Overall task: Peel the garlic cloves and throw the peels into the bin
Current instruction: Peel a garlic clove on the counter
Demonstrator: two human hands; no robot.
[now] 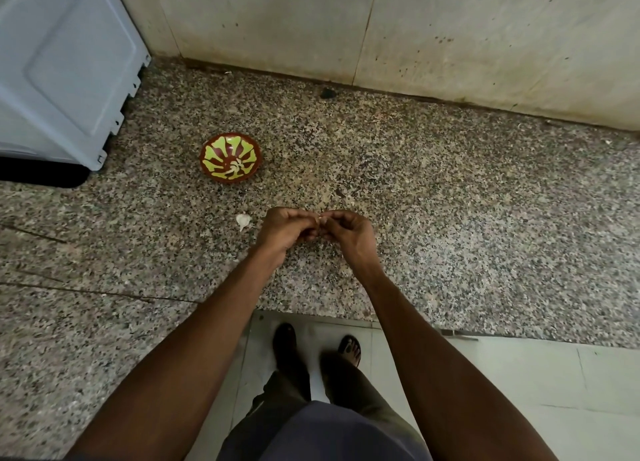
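— Where's the clove?
— Pinched between the left hand (283, 228) and right hand (346, 231), above the granite surface (450, 218). Mostly hidden; its axis can't be told.
— Others?
— Garlic piece (243, 221) beside the left hand, narrow end pointing toward the person; cloves in the bowl (230, 162).

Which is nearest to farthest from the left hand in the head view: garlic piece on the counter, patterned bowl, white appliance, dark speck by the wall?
From the left hand:
1. Garlic piece, just to its left on the counter.
2. Patterned bowl, farther back and left.
3. Dark speck, back by the wall's base.
4. White appliance, far left corner.
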